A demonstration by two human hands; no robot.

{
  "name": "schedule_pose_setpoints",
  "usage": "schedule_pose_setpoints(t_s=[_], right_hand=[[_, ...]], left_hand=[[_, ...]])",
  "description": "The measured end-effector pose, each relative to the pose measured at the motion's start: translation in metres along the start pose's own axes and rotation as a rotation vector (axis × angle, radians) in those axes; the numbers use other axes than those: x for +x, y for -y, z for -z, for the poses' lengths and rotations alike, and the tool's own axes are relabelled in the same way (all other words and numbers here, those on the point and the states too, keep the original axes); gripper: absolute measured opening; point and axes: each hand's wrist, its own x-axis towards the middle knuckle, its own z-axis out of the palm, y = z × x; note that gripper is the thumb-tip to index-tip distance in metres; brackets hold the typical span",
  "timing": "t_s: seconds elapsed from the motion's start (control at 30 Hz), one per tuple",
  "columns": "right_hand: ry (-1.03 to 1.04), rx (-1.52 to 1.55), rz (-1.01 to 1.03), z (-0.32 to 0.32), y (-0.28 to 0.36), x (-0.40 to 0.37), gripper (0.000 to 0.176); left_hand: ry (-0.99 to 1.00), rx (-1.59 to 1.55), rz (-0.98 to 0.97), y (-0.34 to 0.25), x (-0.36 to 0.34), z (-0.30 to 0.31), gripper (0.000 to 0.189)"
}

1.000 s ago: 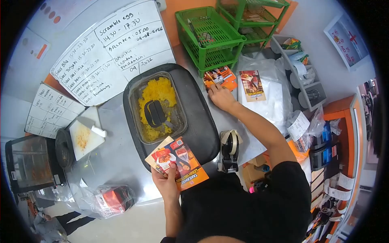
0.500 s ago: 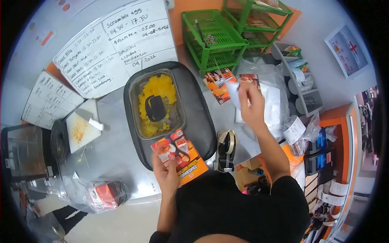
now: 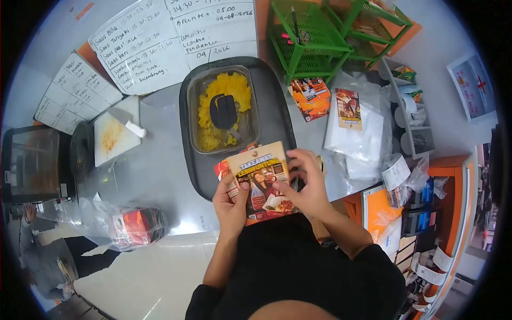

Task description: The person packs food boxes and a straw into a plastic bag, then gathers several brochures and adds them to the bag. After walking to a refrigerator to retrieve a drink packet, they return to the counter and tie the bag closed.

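Clearly, from my end of the head camera, I had the stack of leaflets (image 3: 261, 184) up between both hands, in front of the black shirt (image 3: 288, 266). The left hand (image 3: 229, 209) pinched its left edge, thumb on the printed face and the other fingers behind. On the right hand (image 3: 312, 196) the thumb lay on that same face and the fingers curled, a little apart, by the opposite edge; whether they pinched, I couldn't tell.

Just beyond the left fingertips sat a clear tub (image 3: 257, 114), holding crumbly yellow food (image 3: 226, 85), on a black tray (image 3: 205, 172). A dark piece (image 3: 223, 111) showed over the food; I couldn't tell lid handle from tool. Farther past the right fingers, a green basket (image 3: 325, 48) held a pen (image 3: 294, 24), and to their right a grey organiser (image 3: 396, 98) held packets (image 3: 404, 73) in its compartments. Well left of the left fingers, a clear bag (image 3: 98, 216) enclosed a red box (image 3: 133, 224).

The front leaflet's long axis ran outward from the body, leaning slightly left at the far end. Its "TAKEAWAY" heading pointed away from the shirt; the food picture lay toward it, between the two thumbs and the near edge. Red and orange corners poked out behind, near the left fingers.
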Motion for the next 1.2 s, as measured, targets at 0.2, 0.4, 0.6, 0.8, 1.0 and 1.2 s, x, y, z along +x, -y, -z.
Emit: schedule_pose_setpoints(t_s=[0.2,0.4,0.6,0.8,1.0,1.2], right_hand=[[0.174,0.602,-0.438,-0.002,-0.015,-0.001,0.041],[0.094,0.668,-0.435,0.010,-0.025,-0.003,0.036],[0.163,0.566,-0.449,0.005,-0.025,-0.010,0.030],[-0.087,0.730,-0.468,0.009,-0.026,-0.003,0.028],[-0.109,0.724,-0.510,0.001,-0.033,-0.009,0.023],[-0.028,0.720,-0.481,-0.001,-0.030,-0.007,0.024]], left_hand=[[0.004,-0.282,0.079,-0.026,-0.005,-0.007,0.046],[-0.040,0.197,-0.190,-0.023,-0.002,-0.006,0.074],[-0.037,0.120,-0.170,-0.027,-0.003,-0.015,0.085],[-0.154,0.143,-0.201,-0.021,-0.001,-0.010,0.081],[-0.135,0.188,-0.244,-0.007,0.001,-0.002,0.052],[-0.011,0.071,-0.065,-0.005,-0.004,-0.005,0.048]])
